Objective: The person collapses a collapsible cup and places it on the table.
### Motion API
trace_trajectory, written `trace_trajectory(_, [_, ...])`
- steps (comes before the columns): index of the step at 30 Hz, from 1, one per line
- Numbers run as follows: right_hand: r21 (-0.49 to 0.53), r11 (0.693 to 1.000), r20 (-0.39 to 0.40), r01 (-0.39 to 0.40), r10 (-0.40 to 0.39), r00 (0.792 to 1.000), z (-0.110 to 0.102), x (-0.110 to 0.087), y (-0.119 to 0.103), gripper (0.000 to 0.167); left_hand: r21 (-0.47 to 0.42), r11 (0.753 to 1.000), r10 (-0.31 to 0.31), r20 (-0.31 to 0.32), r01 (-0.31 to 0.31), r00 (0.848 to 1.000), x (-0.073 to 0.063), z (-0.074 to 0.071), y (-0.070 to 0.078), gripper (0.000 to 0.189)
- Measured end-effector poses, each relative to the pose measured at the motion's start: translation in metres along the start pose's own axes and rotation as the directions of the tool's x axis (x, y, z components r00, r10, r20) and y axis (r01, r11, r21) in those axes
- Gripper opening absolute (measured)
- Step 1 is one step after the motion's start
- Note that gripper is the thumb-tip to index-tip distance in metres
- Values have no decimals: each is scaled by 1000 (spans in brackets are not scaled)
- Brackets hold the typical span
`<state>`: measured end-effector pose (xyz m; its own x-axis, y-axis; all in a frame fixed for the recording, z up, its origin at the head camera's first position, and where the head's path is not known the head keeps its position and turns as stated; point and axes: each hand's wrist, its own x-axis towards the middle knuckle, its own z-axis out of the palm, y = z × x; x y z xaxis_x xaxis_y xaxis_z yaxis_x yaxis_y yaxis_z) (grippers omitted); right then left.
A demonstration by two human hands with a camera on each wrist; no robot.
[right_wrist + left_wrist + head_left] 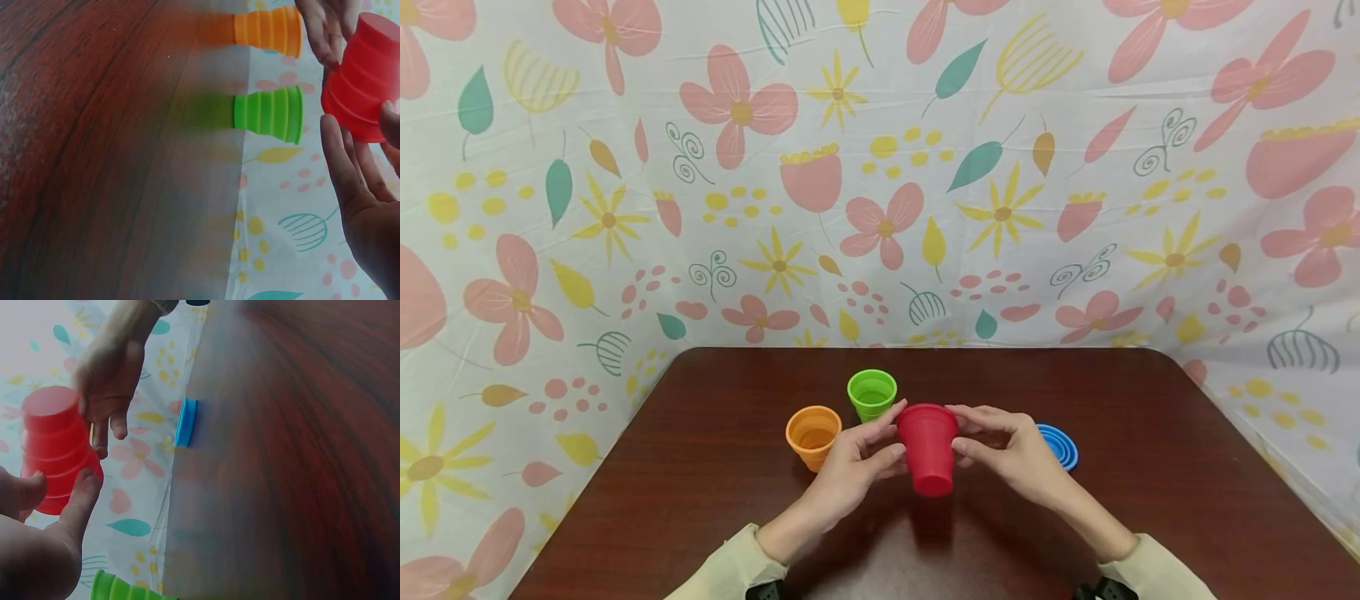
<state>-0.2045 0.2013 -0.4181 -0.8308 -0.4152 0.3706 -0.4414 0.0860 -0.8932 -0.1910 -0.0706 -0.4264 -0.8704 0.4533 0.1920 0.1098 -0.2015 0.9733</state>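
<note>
A red collapsible cup (928, 451) is held up over the table between both hands, extended to full height, with its narrow base tilted toward me. The left hand (848, 468) grips its left side, thumb in front and fingers near the wide rim. On the other side the right hand (1022, 457) holds it between thumb and fingers. The same red cup (55, 444) shows its stepped rings in the left wrist view. Part of the right hand's fingers is hidden behind the cup.
An orange cup (813, 435) and a green cup (872, 393) stand extended on the dark wooden table (700, 500), left of and behind the red one. A blue collapsed cup (1060, 447) lies beyond the right hand, partly covered by it. Floral cloth (880, 167) hangs behind.
</note>
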Motion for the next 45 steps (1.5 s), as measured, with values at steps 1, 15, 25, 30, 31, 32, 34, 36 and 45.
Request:
trace_trajectory(1, [-5, 1000, 1, -13, 13, 1000, 0, 0, 0, 51, 5, 1000, 6, 1, -6, 1000, 0, 0, 0, 61])
trace_trajectory(15, [-2, 998, 84, -65, 65, 994, -4, -2, -2, 60, 165, 983, 93, -66, -81, 993, 3, 1, -1, 54])
trace_trajectory(25, [65, 992, 98, -109, 102, 990, -3, -3, -6, 55, 120, 991, 73, -61, -65, 995, 3, 3, -2, 54])
trace_trajectory(30, [61, 989, 50, -137, 134, 990, 0, -1, -11, 48, 143, 988, 70, -61, -60, 996, 4, 5, 0, 54])
trace_trajectory(31, [51, 988, 37, -146, 144, 989, 1, -1, -12, 48, 154, 986, 72, -59, -62, 996, 4, 5, 0, 54])
trace_trajectory(32, [41, 987, 26, -152, 151, 988, 1, -1, -13, 47, 163, 985, 73, -57, -63, 996, 5, 5, 1, 53])
trace_trajectory(34, [26, 986, 12, -164, 163, 986, 2, 0, -14, 47, 171, 983, 75, -55, -64, 996, 5, 6, 1, 51])
trace_trajectory(36, [12, 985, 9, -174, 174, 985, 3, 0, -15, 49, 172, 983, 73, -60, -61, 996, 5, 6, 2, 48])
trace_trajectory(45, [41, 983, 31, -179, 178, 984, 5, 0, -15, 50, 167, 985, 57, -95, -41, 994, 7, 10, 5, 42])
